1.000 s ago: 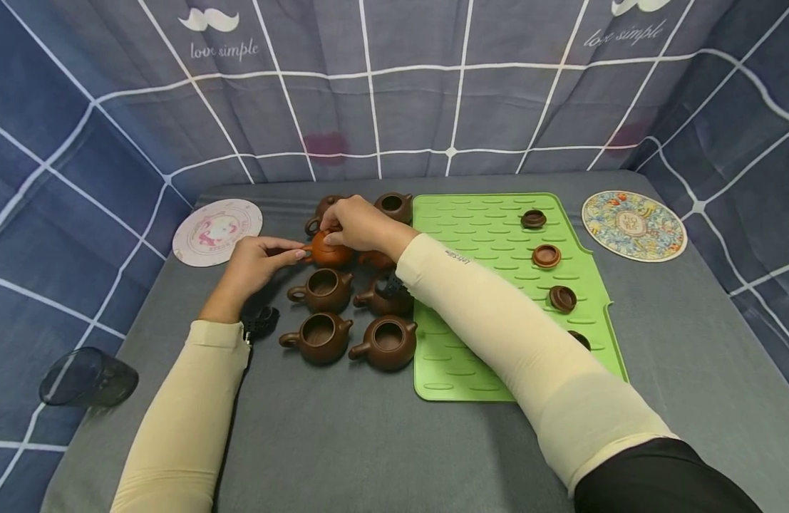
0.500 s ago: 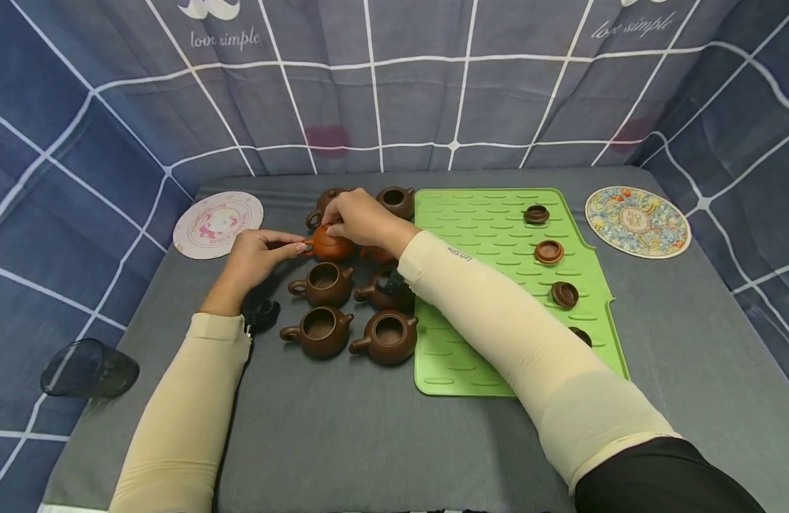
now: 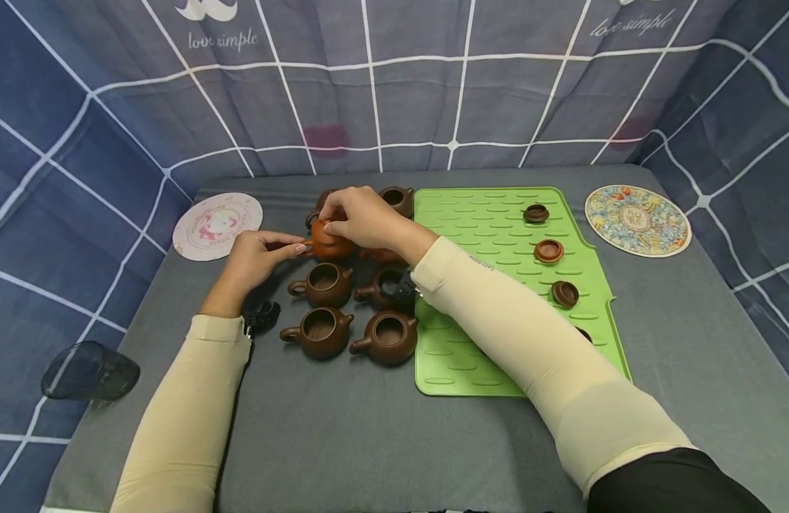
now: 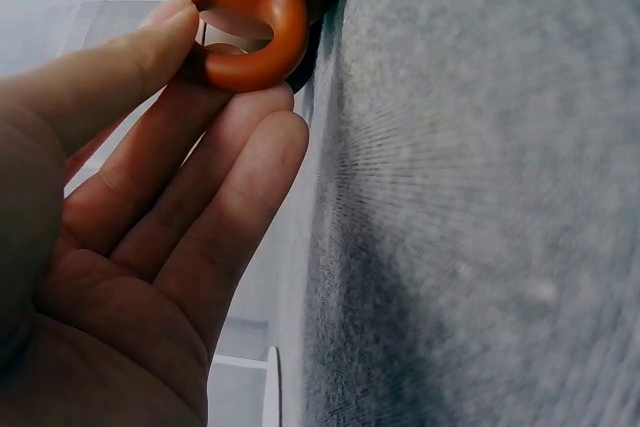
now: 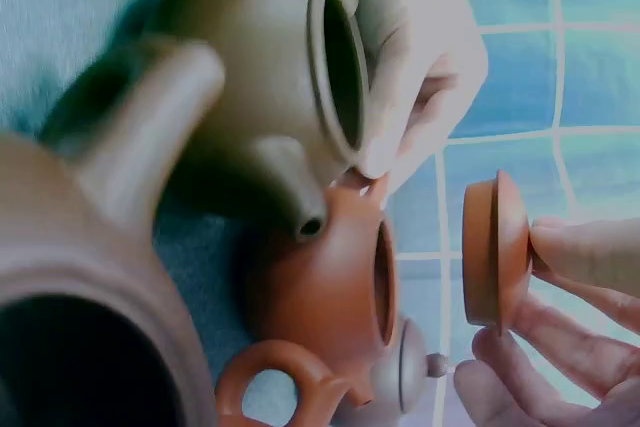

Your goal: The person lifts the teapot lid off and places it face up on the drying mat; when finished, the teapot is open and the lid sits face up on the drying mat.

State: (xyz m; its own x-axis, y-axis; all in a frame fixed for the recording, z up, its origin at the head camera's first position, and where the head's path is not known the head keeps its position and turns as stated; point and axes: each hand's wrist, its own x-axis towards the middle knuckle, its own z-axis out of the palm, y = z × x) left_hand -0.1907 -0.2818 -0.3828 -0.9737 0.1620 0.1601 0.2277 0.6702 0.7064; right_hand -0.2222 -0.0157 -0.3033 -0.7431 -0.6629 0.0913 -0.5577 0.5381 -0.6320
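My left hand (image 3: 249, 263) pinches the handle (image 4: 260, 62) of an orange clay teapot (image 3: 333, 246) between thumb and fingers. Above that pot my right hand (image 3: 365, 221) holds a round orange lid (image 5: 485, 252) by its top. In the right wrist view the lid is apart from the teapot, whose mouth shows uncovered. Brown lidless teapots stand close by, among them one nearer me (image 3: 328, 285) and one at the back (image 3: 396, 201). A second orange teapot (image 3: 380, 256) is mostly hidden beneath my right wrist. Behind my right hand, a brown teapot (image 5: 410, 377) has its lid on.
A green mat (image 3: 461, 367) lies right of the pots, with several small lids (image 3: 549, 251) in a column; my right sleeve partly covers the nearest. A pink-print round mat (image 3: 217, 226) lies left, a patterned one (image 3: 638, 221) right. A dark clear cup (image 3: 89, 370) is at the left edge.
My right hand has risen slightly and its forearm has shifted right, with the orange lid coming up from the teapot. My left hand stays at the handle.
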